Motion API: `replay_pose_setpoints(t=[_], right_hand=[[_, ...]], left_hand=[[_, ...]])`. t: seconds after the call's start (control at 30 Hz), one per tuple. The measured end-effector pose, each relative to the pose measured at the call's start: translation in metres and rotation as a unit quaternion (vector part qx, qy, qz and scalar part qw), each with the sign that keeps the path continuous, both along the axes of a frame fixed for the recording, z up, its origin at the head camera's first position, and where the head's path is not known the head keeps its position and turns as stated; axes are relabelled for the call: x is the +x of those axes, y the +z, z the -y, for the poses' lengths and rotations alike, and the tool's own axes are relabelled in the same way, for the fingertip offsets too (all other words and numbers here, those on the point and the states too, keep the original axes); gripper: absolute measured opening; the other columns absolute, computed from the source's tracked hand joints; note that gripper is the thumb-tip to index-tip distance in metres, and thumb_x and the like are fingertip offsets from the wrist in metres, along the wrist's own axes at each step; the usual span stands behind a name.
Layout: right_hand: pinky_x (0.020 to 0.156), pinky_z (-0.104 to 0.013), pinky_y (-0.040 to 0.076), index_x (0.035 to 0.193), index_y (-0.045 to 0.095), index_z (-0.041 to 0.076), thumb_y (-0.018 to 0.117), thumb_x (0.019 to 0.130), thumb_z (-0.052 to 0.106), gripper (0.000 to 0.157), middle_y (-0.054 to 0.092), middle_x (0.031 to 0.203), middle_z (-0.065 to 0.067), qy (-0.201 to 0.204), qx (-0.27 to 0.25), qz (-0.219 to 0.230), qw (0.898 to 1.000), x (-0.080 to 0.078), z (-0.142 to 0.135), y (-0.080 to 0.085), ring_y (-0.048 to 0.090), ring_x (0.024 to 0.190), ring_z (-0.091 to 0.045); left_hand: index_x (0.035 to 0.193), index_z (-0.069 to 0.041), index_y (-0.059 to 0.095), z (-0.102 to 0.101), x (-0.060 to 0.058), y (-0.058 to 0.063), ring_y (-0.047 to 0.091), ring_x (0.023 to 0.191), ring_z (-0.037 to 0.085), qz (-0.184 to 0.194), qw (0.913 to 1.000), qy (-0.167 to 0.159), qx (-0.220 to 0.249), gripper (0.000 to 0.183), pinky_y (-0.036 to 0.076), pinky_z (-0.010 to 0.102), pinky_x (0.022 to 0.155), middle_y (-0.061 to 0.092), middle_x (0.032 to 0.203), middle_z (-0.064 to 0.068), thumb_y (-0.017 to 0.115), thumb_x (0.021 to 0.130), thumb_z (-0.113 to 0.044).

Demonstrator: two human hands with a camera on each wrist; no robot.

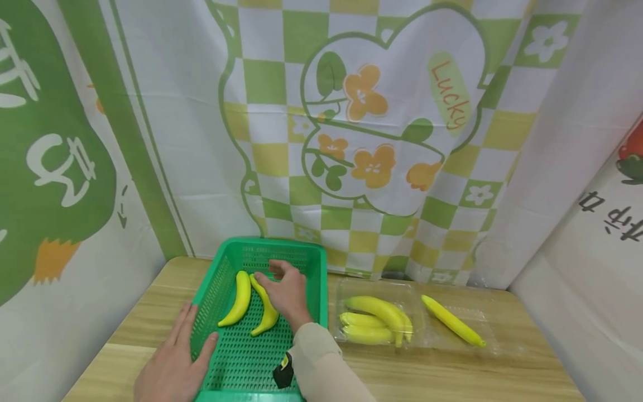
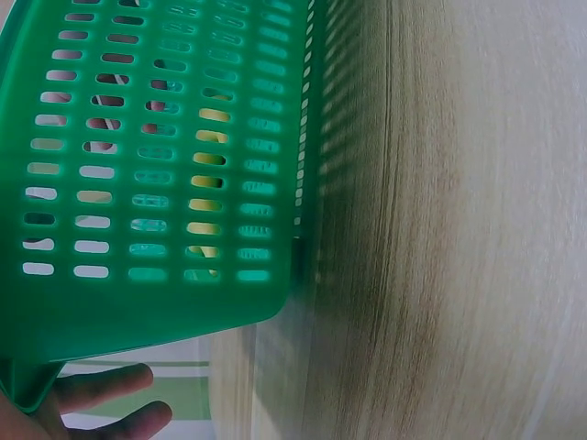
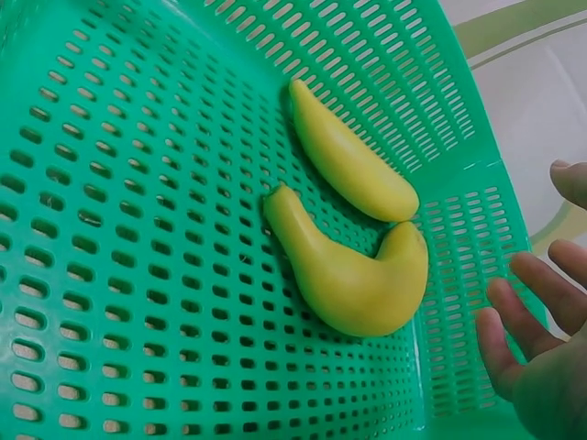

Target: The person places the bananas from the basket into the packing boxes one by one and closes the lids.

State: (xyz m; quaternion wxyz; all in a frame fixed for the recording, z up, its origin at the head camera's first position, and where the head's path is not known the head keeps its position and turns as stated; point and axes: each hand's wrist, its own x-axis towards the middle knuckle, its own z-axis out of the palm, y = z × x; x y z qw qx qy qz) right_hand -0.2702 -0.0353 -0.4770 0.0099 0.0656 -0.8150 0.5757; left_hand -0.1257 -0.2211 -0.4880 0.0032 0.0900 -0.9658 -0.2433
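Observation:
Two yellow toy-like bananas lie side by side in a green plastic basket [image 1: 316,279]: a straighter left banana [image 1: 240,298] and a curved right banana [image 3: 353,289]. Over the basket, my right hand [image 1: 287,293] has its fingers loosely spread above the upper end of the right banana. In the right wrist view those fingers [image 3: 541,302] hold nothing and stand apart from both bananas. My left hand [image 1: 171,360] rests at the basket's left rim, fingers extended and thumb over the inner side. Its fingers [image 2: 105,385] show straight past the basket's corner in the left wrist view.
Right of the basket, a clear plastic container [image 1: 346,287] holds several bananas [image 1: 377,304]. A single slim banana [image 1: 452,321] lies on the clear plastic beside them. Patterned curtains [image 1: 271,128] stand behind and at both sides of the wooden table [image 1: 422,374].

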Motion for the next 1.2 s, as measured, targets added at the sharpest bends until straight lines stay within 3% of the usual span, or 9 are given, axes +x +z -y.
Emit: replay_pose_setpoints(t=[0.27,0.7,0.97,1.2], right_hand=[[0.102,-0.048,0.060,0.140,0.069,0.015,0.079,0.097,0.037,0.049,0.073,0.137,-0.008,0.003,0.033,0.009,0.999,-0.001,0.002,-0.002,0.067,0.129,-0.034],[0.099,-0.043,0.062,0.141,0.068,0.010,0.081,0.096,0.032,0.052,0.072,0.139,-0.011,-0.015,0.143,0.024,0.989,-0.003,0.006,-0.010,0.066,0.130,-0.033],[0.068,-0.027,0.060,0.141,0.067,0.007,0.083,0.094,0.025,0.053,0.074,0.129,-0.015,0.003,0.200,0.028,0.979,-0.005,0.009,-0.020,0.071,0.100,-0.022],[0.066,-0.025,0.059,0.143,0.066,0.007,0.085,0.092,0.021,0.056,0.076,0.114,-0.014,0.025,0.263,0.025,0.964,-0.004,0.009,-0.023,0.070,0.090,-0.019]], left_hand=[[0.172,-0.012,0.002,0.000,0.002,-0.001,0.041,0.143,0.064,-0.012,0.9999,0.000,-0.001,0.089,0.056,0.071,0.088,0.007,0.180,0.017,0.033,0.109,-0.067],[0.172,-0.013,0.005,-0.002,0.003,0.001,0.039,0.145,0.062,-0.018,0.9998,0.005,0.000,0.088,0.054,0.072,0.090,0.008,0.180,0.016,0.034,0.109,-0.067],[0.172,-0.014,0.004,-0.001,0.003,0.002,0.038,0.145,0.062,-0.012,0.9999,0.007,0.000,0.088,0.055,0.072,0.090,0.007,0.180,0.015,0.032,0.109,-0.068],[0.172,-0.014,0.003,-0.001,0.003,0.002,0.037,0.146,0.062,-0.004,1.0000,0.008,0.000,0.090,0.055,0.072,0.091,0.007,0.180,0.016,0.031,0.108,-0.070]])
